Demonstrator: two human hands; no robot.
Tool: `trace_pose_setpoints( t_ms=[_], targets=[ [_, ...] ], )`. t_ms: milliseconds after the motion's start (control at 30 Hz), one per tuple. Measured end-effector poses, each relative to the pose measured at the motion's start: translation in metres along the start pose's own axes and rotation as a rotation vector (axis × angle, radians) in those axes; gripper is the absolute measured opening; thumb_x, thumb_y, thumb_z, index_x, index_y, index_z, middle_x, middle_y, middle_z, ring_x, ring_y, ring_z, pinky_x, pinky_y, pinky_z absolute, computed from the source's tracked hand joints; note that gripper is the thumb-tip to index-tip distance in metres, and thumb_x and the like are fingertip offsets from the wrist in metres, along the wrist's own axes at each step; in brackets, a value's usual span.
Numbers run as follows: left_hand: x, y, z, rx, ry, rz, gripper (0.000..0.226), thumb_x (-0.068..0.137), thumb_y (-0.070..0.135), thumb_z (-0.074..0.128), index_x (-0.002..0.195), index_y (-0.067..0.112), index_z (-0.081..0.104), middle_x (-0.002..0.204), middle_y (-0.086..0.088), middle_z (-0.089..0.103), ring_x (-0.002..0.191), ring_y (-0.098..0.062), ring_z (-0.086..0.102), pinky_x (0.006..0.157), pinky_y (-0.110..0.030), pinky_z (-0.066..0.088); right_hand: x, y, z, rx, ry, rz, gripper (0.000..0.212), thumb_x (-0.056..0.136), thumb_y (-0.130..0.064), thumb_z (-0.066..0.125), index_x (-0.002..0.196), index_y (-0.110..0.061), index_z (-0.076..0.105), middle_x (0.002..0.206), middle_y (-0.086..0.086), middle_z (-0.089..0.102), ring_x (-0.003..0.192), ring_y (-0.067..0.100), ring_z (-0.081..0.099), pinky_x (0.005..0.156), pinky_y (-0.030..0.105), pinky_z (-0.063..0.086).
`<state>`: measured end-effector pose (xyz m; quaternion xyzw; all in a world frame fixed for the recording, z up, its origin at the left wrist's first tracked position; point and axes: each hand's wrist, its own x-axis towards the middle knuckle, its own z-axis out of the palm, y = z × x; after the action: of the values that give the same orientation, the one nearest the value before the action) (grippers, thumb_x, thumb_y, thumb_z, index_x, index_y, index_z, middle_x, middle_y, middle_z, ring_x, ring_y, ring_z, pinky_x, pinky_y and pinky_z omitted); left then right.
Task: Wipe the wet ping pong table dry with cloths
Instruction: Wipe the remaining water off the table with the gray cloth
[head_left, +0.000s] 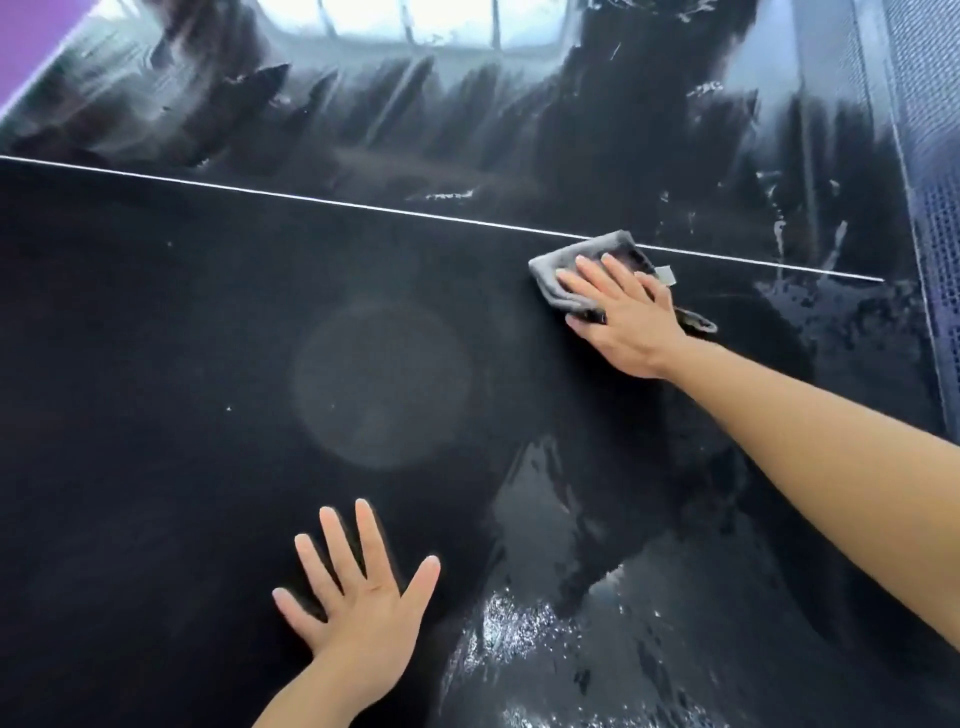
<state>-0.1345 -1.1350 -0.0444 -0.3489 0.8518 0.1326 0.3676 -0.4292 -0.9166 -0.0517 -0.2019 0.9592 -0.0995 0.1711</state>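
**Black wet desk, grey cloth at the white line**

Black and glossy, the ping pong desk (208, 364) looks matte and dry around the left hand (358, 597), whose fingers lie spread flat on it, holding nothing. The right hand (623, 317) presses straight fingers onto a folded grey cloth (571, 260), which lies just under that hand, touching the thin white line (311, 200). Beyond the line, streaked water mirrors a bright window. Puddles glisten between the two arms. Blue mesh netting (935, 156) runs beyond the right hand.
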Motion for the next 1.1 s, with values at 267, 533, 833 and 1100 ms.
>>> trace_pose_setpoints(
  t_ms=[267,533,833,1100],
  targets=[
    [0.001,-0.005,-0.004,-0.019,-0.049,0.033,0.089,0.093,0.077,0.017,0.119,0.038,-0.059,0.12,0.006,-0.068,0.138,-0.029,-0.048,0.114,-0.063,-0.018,0.047,-0.028,-0.002,-0.034,0.0,0.117,0.063,0.101,-0.059,0.025,0.157,-0.045,0.001,0.167,-0.014,-0.01,0.153,0.013,-0.016,0.122,0.043,-0.007],
    [0.002,-0.006,-0.007,-0.071,-0.081,0.062,0.091,0.093,0.077,0.02,0.126,0.038,-0.055,0.118,0.008,-0.069,0.136,-0.029,-0.05,0.111,-0.063,-0.022,-0.083,-0.046,0.041,-0.151,-0.096,-0.301,0.066,0.093,-0.066,0.013,0.154,-0.051,-0.007,0.166,-0.018,-0.009,0.153,0.012,-0.016,0.121,0.041,-0.006],
    [-0.004,-0.009,-0.017,-0.078,-0.116,0.12,0.09,0.094,0.075,0.02,0.138,0.035,-0.047,0.148,-0.002,-0.054,0.138,-0.033,-0.047,0.11,-0.064,-0.023,-0.261,-0.07,0.082,-0.184,-0.4,-0.743,0.062,0.103,-0.053,0.031,0.158,-0.044,0.003,0.167,-0.017,0.0,0.155,0.016,-0.004,0.118,0.043,-0.004],
    [-0.004,-0.01,-0.013,-0.115,-0.108,0.137,0.09,0.094,0.075,0.02,0.137,0.036,-0.049,0.146,-0.001,-0.057,0.135,-0.031,-0.05,0.11,-0.064,-0.024,-0.119,-0.041,0.034,-0.087,-0.157,-0.217,0.06,0.094,-0.067,0.012,0.151,-0.058,-0.001,0.163,-0.027,-0.007,0.15,-0.001,-0.016,0.117,0.025,-0.011]
  ],
)
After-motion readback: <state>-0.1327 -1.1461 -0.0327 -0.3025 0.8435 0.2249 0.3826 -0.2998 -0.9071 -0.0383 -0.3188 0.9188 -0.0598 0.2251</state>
